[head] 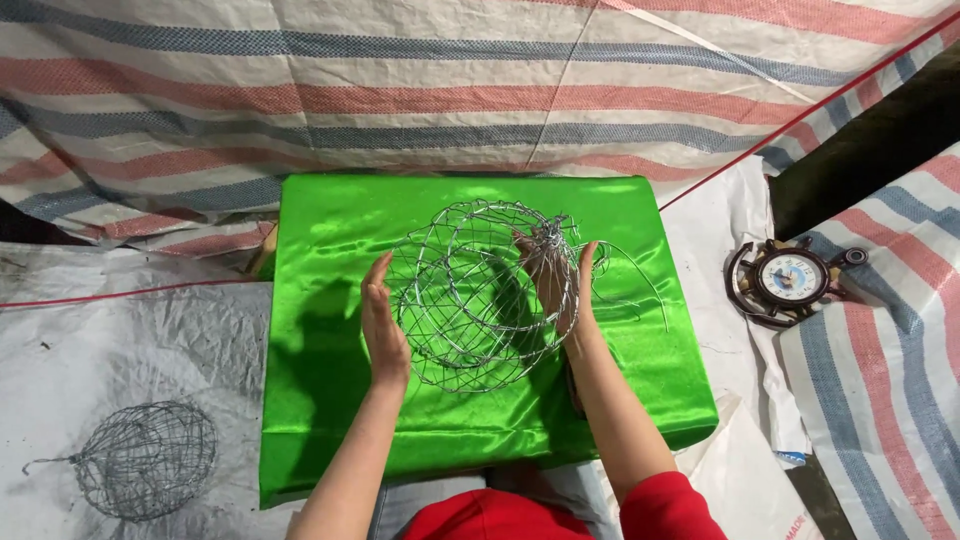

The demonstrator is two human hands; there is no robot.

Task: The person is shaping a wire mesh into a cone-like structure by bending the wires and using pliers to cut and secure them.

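Note:
A round wire mesh basket (470,290) lies on its side on a shiny green cloth (320,230) that covers a low table. My left hand (382,325) presses flat against the basket's left rim, fingers straight and together. My right hand (560,285) grips the right side, where the wires bunch into a twisted knot (548,235). Loose wire ends (640,275) trail off to the right over the cloth. Red sleeves show at the bottom edge.
A second, finished wire basket (145,458) lies on the grey plastic sheet at the lower left. A wheel-shaped clock (793,280) rests on the sheet to the right. A striped tarpaulin (450,90) hangs behind the table. A red cord (120,293) runs along the left.

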